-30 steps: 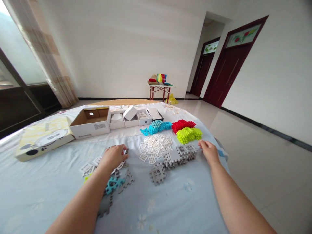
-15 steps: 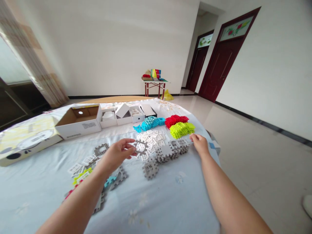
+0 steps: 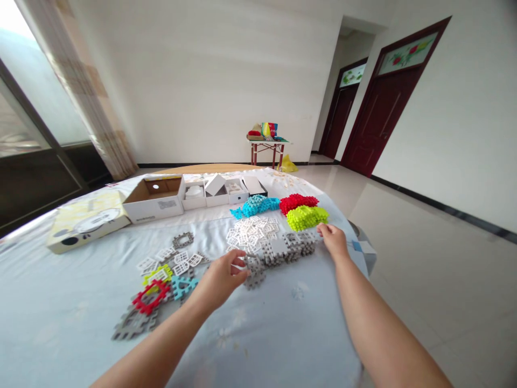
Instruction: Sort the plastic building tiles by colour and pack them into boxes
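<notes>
The thumb and fingers of my left hand [image 3: 226, 272] close on the edge of a grey toothed building tile [image 3: 254, 264], over the near-left end of the grey pile. Whether this tile rests on the one below it, I cannot tell. A row of stacked grey building tiles [image 3: 278, 250] runs right from there. At the row's right end is my right hand [image 3: 333, 240], fingertips pinched together; what is between them, if anything, is hidden. Small white window-shaped pieces [image 3: 252, 231] lie heaped just behind. Lime-green tiles [image 3: 307, 216] are heaped nearest my right fingers.
Red pieces [image 3: 298, 202] and blue pieces [image 3: 258, 205] lie in heaps farther back. To the left are a loose red frame tile [image 3: 139, 299], white windows and grey tiles. An open cardboard box [image 3: 153, 207], small white boxes and a yellow box lid [image 3: 86, 218] line the back left.
My left hand has come down and nearer with the grey tile, onto the near-left end of the pile. My right hand stays by the pile. The view has shifted, uncovering the loose tiles at left.
</notes>
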{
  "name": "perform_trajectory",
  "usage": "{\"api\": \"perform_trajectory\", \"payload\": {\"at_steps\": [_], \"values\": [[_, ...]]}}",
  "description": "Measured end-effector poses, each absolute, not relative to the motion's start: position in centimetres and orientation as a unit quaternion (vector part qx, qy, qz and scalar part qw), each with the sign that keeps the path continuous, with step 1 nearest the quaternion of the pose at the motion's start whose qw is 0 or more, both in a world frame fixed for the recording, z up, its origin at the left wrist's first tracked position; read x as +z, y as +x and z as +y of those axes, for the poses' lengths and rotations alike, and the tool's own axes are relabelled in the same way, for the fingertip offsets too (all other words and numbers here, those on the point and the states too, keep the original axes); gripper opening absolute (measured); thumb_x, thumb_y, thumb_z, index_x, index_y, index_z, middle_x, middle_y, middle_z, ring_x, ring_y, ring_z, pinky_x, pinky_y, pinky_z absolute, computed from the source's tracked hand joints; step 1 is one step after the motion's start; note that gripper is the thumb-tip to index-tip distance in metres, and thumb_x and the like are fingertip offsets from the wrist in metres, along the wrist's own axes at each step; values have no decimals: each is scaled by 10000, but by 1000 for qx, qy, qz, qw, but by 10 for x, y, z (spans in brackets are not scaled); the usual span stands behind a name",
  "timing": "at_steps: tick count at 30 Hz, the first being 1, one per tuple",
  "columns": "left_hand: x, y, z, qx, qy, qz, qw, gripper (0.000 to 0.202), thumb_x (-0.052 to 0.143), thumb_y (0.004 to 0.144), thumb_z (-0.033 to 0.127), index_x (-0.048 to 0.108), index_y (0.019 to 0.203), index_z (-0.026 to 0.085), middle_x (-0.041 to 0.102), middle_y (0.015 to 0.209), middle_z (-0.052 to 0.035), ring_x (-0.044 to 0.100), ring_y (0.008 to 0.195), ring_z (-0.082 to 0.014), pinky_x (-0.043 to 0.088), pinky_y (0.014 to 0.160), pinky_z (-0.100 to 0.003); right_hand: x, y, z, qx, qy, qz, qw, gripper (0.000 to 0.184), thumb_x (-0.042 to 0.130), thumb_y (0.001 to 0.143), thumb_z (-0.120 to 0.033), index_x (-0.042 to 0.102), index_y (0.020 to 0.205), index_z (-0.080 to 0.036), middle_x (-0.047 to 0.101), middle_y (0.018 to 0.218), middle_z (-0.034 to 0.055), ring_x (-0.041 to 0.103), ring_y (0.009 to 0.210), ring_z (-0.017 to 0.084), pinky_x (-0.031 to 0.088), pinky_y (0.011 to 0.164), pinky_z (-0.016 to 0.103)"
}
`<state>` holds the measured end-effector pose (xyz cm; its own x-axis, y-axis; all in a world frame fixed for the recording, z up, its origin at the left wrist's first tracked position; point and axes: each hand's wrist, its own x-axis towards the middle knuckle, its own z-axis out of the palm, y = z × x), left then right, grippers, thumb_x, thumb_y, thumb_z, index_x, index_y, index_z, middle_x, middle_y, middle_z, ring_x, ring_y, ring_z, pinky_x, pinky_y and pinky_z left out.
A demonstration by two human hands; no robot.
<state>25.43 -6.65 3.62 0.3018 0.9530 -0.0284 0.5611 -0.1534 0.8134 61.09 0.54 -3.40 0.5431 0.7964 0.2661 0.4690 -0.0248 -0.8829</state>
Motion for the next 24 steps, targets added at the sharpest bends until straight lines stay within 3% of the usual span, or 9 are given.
{"api": "perform_trajectory", "payload": {"at_steps": [4,12,18,24], "values": [[43,256,-78,211,775,541,249,335,561,706,327,602,1025,231,676,880,-52,615,703,-182,445,662,-312,-34,612,5,155,-705,-454,523,404,492,708,-519,681,727,-162,693,732,91,599,654,208,410,580,272],[53,216,-66,239,763,579,158,322,473,777,415,635,973,217,675,843,-41,608,728,-176,429,679,-284,-42,619,7,165,-703,-449,527,398,522,693,-515,676,726,-150,692,729,102,612,675,225,429,606,288],[61,155,-43,251,699,666,62,388,421,791,459,628,989,198,672,935,-50,601,852,-193,425,733,-278,-41,616,2,172,-693,-437,546,407,535,689,-522,676,761,-148,697,769,101,624,691,226,439,605,284],[48,126,-31,197,692,694,30,393,380,805,439,641,989,209,651,1051,-62,578,940,-224,409,772,-301,-37,608,0,180,-684,-439,554,410,537,685,-524,677,780,-150,701,773,93,630,684,227,440,588,283]]}}
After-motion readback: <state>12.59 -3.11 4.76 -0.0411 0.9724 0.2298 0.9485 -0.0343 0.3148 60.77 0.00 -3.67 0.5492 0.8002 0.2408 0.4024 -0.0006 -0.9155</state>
